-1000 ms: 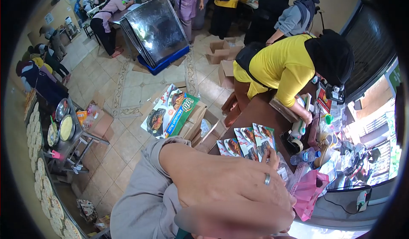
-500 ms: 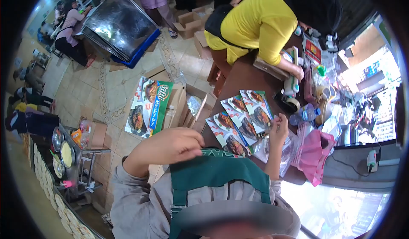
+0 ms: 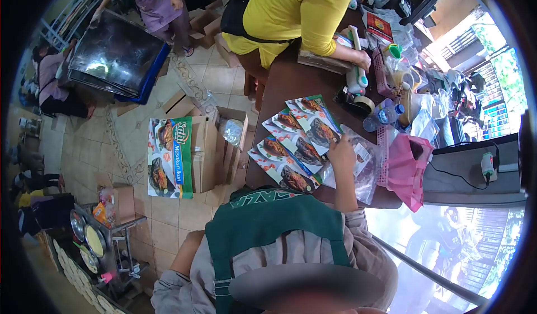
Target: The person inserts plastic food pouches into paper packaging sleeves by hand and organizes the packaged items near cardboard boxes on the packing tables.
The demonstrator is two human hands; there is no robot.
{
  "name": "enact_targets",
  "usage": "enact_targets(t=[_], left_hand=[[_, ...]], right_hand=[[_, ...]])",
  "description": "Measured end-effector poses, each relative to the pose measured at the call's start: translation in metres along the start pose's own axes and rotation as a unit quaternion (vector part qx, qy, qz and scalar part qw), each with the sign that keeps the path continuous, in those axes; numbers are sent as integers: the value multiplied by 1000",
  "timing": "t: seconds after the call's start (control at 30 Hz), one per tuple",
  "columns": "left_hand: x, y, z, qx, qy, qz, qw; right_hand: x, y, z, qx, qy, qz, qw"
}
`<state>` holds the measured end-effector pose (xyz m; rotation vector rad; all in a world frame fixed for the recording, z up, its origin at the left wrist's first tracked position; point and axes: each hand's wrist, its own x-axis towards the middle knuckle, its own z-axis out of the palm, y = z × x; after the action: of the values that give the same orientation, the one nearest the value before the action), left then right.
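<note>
On the brown table (image 3: 279, 84), three flat printed food packs (image 3: 314, 125) with pictures of a fish dish lie fanned out and overlapping. My right hand (image 3: 339, 156) pinches the near right edge of the topmost one. Beneath and beside that wrist lies a clear plastic bag (image 3: 363, 174). My left arm hangs low at the left of the green apron (image 3: 274, 224); the wrist and part of my left hand (image 3: 189, 251) show there, with the fingers hidden behind the apron. A larger pack reading "Sahl Masakan Ikan" (image 3: 169, 157) stands against a cardboard box (image 3: 205, 157) to the left.
Across the table a person in yellow (image 3: 296, 12) has a hand on a white-and-green tape dispenser (image 3: 357, 68). A plastic bottle (image 3: 386, 115), pink basket (image 3: 383, 146) and pink bag (image 3: 408, 168) stand at the right. Dark trays (image 3: 114, 51) are stacked at the back left.
My left hand has dropped from in front of the apron down to its left side. My right hand stays at the topmost pack. The whole view has shifted as my head turned.
</note>
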<state>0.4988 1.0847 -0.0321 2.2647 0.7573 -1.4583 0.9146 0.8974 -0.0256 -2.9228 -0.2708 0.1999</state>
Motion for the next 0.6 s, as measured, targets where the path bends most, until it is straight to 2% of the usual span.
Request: enact_targets(t=[0.03, 0.17, 0.27, 0.33, 0.4, 0.47, 0.57, 0.6], left_hand=[[1, 2, 5, -5, -10, 4, 1000], [-1, 12, 24, -39, -39, 21, 998], [-2, 21, 33, -76, -58, 47, 994], [-7, 28, 43, -112, -60, 54, 990], [-16, 35, 61, -167, -52, 46, 984], [-20, 49, 94, -231, -33, 20, 972], [-10, 91, 164, -309, 20, -46, 950], [-20, 111, 173, -349, 6, -69, 934]], right_hand=[[-3, -4, -5, 5, -20, 15, 1000], [-8, -11, 3, 42, 49, -39, 997], [-11, -16, 13, 75, 70, -145, 984], [-14, -23, 28, 123, 125, -241, 955], [-25, -43, 34, 236, 108, -343, 903], [-56, -73, 16, 215, 26, -394, 893], [-89, -107, 16, 259, -36, -522, 812], [-97, -114, 15, 277, -67, -557, 780]])
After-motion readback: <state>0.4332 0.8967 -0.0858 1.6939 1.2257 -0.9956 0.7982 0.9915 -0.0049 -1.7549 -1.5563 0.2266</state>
